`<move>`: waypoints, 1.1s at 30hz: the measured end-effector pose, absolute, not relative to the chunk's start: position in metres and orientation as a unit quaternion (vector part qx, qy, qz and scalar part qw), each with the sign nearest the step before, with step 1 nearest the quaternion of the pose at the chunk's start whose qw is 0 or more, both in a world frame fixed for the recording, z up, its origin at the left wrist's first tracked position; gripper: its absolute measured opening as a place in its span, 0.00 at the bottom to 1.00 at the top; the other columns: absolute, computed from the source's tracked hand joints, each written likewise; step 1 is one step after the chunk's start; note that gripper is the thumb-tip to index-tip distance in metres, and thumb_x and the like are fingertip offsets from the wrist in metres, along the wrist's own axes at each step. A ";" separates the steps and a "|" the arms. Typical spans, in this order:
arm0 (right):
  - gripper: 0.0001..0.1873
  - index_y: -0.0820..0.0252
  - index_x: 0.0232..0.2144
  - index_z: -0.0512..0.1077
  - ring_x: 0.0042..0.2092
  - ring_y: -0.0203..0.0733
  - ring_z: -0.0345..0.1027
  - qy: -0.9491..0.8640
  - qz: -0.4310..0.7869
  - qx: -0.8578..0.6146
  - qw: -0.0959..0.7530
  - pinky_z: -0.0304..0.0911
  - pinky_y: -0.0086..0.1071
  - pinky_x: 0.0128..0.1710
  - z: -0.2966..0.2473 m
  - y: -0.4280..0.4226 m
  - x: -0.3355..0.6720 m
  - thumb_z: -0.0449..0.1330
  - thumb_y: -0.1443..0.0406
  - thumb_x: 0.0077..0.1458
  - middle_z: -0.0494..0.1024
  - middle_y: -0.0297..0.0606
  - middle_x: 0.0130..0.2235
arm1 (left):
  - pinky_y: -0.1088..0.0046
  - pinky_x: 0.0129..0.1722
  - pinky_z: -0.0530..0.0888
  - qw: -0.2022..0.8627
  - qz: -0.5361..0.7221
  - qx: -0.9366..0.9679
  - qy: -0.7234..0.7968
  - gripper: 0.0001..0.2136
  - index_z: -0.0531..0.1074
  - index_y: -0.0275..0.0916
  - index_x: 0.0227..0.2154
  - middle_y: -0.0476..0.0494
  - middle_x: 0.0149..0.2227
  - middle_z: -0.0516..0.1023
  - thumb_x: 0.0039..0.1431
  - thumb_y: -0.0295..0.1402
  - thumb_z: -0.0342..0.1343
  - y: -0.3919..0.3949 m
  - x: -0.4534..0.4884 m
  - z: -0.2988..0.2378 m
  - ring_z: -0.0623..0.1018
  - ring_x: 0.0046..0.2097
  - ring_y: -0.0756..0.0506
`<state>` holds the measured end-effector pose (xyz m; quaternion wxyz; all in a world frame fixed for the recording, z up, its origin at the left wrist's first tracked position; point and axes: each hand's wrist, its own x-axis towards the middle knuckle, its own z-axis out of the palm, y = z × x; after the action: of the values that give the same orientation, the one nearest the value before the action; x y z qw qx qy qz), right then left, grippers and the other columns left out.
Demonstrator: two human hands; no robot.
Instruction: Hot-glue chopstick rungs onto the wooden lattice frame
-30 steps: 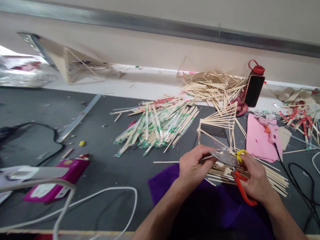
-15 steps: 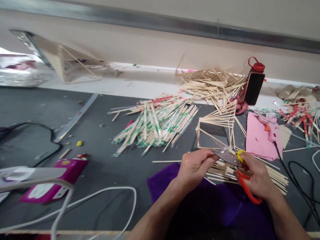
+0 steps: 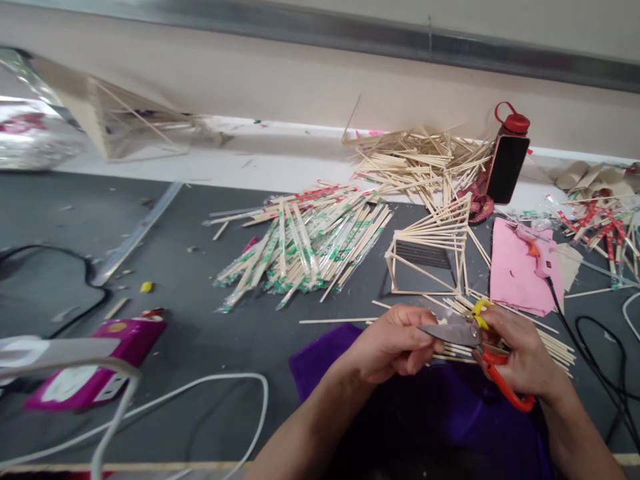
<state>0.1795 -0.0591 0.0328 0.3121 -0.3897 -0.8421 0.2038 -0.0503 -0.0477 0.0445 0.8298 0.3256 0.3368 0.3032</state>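
My right hand grips a pair of shears with orange handles and a yellow catch; the metal blades point left. My left hand is closed in a pinch right at the blade tips, and what it holds is too small to make out. Both hands hover above a purple cloth and a row of bare wooden sticks. Just beyond them stands a glued stick frame on the dark table.
A heap of wrapped chopsticks lies at the centre, loose sticks behind it. A red-capped bottle, pink sheet with a glue gun, magenta power strip, white cable and black cables surround the spot.
The view has shifted a little right and down. My hands have dropped slightly toward me, and the shears' blades have tilted from slanting to nearly level.
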 end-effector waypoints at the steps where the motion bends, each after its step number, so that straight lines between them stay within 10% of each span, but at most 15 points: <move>1: 0.11 0.57 0.37 0.65 0.26 0.35 0.61 -0.843 0.204 -0.390 0.309 0.59 0.29 0.25 0.033 -0.059 0.180 0.58 0.71 0.49 0.69 0.33 0.27 | 0.79 0.11 0.44 0.834 0.299 0.328 0.329 0.20 0.72 0.37 0.17 0.54 0.09 0.60 0.36 0.51 0.67 -0.048 -0.049 0.043 0.52 0.11 0.56; 5: 0.11 0.59 0.38 0.66 0.25 0.36 0.62 -0.834 0.179 -0.421 0.310 0.60 0.29 0.24 0.029 -0.056 0.182 0.59 0.68 0.50 0.70 0.34 0.27 | 0.80 0.11 0.49 0.766 0.347 0.372 0.393 0.16 0.71 0.37 0.20 0.53 0.12 0.67 0.46 0.46 0.62 -0.047 -0.047 0.039 0.54 0.12 0.57; 12: 0.10 0.60 0.36 0.66 0.26 0.36 0.63 -0.812 0.157 -0.473 0.303 0.60 0.28 0.26 0.020 -0.056 0.179 0.59 0.68 0.49 0.69 0.33 0.27 | 0.76 0.34 0.73 0.123 0.414 0.736 0.521 0.09 0.73 0.37 0.30 0.45 0.30 0.79 0.62 0.28 0.48 -0.052 -0.039 0.033 0.78 0.33 0.48; 17: 0.12 0.60 0.37 0.67 0.26 0.36 0.63 -0.807 0.175 -0.471 0.309 0.60 0.28 0.26 0.019 -0.058 0.174 0.60 0.69 0.48 0.70 0.34 0.27 | 0.76 0.27 0.69 -0.069 0.370 0.775 0.508 0.15 0.70 0.37 0.27 0.45 0.24 0.76 0.67 0.29 0.43 -0.050 -0.039 0.025 0.76 0.27 0.49; 21: 0.12 0.62 0.38 0.68 0.26 0.36 0.64 -0.814 0.173 -0.463 0.304 0.61 0.29 0.26 0.017 -0.058 0.176 0.59 0.69 0.48 0.73 0.36 0.28 | 0.75 0.25 0.66 0.020 0.340 0.790 0.510 0.17 0.72 0.37 0.28 0.47 0.21 0.75 0.67 0.31 0.41 -0.050 -0.045 0.029 0.74 0.23 0.50; 33: 0.09 0.58 0.27 0.62 0.25 0.33 0.56 -0.827 0.222 -0.429 0.288 0.52 0.27 0.25 0.026 -0.053 0.187 0.58 0.73 0.46 0.64 0.29 0.24 | 0.78 0.16 0.49 0.717 0.298 0.473 0.416 0.23 0.64 0.38 0.16 0.57 0.12 0.53 0.56 0.51 0.52 -0.051 -0.050 0.048 0.53 0.16 0.55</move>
<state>0.1866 -0.0532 0.0264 0.2884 -0.4294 -0.8265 0.2221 -0.0501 -0.0514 0.0479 0.7173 0.4726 0.4162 0.2980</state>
